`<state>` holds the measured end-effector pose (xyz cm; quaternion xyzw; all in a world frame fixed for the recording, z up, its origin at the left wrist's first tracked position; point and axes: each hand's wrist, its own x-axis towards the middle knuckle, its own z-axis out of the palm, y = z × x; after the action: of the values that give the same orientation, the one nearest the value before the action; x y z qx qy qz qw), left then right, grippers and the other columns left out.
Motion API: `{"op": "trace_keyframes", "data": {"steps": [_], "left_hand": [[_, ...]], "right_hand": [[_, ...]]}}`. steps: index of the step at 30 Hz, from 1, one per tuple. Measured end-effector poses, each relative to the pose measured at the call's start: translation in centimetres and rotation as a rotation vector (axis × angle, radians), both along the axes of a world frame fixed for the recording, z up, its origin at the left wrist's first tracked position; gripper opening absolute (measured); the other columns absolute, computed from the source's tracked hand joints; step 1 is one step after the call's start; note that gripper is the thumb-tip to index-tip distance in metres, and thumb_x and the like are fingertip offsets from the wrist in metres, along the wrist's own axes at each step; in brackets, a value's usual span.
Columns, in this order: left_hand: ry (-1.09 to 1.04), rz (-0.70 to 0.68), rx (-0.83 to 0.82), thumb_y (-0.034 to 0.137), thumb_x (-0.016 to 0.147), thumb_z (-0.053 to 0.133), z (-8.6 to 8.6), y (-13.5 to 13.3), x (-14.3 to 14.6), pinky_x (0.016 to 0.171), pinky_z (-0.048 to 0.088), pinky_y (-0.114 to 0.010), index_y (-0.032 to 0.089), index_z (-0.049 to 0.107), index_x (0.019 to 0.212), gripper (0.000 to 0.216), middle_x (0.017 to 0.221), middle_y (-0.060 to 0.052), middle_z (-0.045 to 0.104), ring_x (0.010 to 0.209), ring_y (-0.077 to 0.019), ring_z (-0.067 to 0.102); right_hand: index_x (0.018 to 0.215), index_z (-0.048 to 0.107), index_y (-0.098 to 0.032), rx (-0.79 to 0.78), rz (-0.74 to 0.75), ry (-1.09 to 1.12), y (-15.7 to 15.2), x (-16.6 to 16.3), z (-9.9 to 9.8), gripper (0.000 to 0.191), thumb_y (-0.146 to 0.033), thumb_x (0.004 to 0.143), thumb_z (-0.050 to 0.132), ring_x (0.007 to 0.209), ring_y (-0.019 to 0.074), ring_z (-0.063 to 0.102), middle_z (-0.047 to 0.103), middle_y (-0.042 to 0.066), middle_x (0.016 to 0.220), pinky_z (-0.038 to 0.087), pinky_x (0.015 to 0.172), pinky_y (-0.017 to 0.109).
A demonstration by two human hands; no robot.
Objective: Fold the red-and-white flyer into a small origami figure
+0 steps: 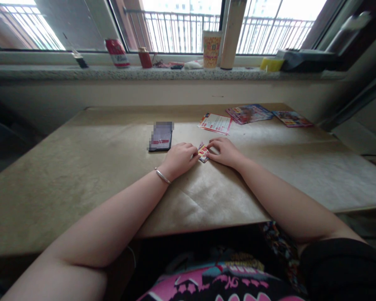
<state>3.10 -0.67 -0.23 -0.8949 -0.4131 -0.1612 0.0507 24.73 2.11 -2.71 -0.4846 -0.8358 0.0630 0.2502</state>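
Note:
A small folded piece of colourful printed paper lies at the middle of the table between my two hands. My left hand, a silver bracelet at its wrist, pinches the paper's left edge. From the other side my right hand grips its right edge with thumb and forefinger. My fingertips cover both ends of the paper. Just beyond my left hand rests a phone, its screen partly blurred out. Past my right hand lies a flat printed sheet with red and white markings.
Colourful leaflets overlap at the table's back right, with another stack beside them. On the stone windowsill stand a red can, a red bottle, a patterned cup and a yellow sponge-like block. The table has a beige cover.

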Motion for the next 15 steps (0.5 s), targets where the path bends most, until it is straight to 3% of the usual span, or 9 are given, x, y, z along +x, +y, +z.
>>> {"op": "trace_keyframes", "data": {"steps": [4,8,11,15], "left_hand": [[-0.034,0.053,-0.018,0.035,0.090,0.050,-0.3,-0.1,0.1,0.085,0.049,-0.035,0.017,0.064,0.096,0.024,0.097,-0.009,0.065,0.095,-0.0229,0.059],[-0.138,0.091,-0.074,0.040,0.088,0.054,-1.3,0.5,-0.1,0.096,0.045,-0.038,0.017,0.060,0.115,0.036,0.110,-0.010,0.062,0.105,-0.0235,0.056],[-0.191,0.093,-0.109,0.042,0.086,0.057,-1.9,1.2,-0.3,0.103,0.041,-0.040,0.020,0.063,0.116,0.038,0.118,-0.009,0.059,0.114,-0.0248,0.053],[-0.290,0.056,-0.150,0.038,0.084,0.060,-2.0,1.5,-0.4,0.101,0.043,-0.037,0.019,0.065,0.111,0.034,0.115,-0.009,0.061,0.111,-0.0231,0.055]], "right_hand": [[0.104,0.071,-0.022,-0.017,0.003,-0.012,-0.4,-0.6,0.0,0.034,-0.044,0.079,0.062,0.114,0.0234,0.056,0.064,0.010,0.120,0.040,0.101,0.038],[0.106,0.070,-0.021,-0.030,0.006,0.004,-0.3,-0.5,0.0,0.037,-0.045,0.078,0.063,0.115,0.0248,0.055,0.063,0.010,0.121,0.039,0.101,0.039],[0.105,0.070,-0.020,-0.011,0.040,0.036,0.0,-0.2,-0.1,0.038,-0.044,0.075,0.067,0.112,0.0258,0.055,0.065,0.010,0.117,0.039,0.099,0.041],[0.103,0.069,-0.019,0.014,0.083,0.101,0.3,-0.2,-0.3,0.039,-0.040,0.071,0.073,0.105,0.0267,0.057,0.067,0.009,0.109,0.039,0.097,0.042]]}}
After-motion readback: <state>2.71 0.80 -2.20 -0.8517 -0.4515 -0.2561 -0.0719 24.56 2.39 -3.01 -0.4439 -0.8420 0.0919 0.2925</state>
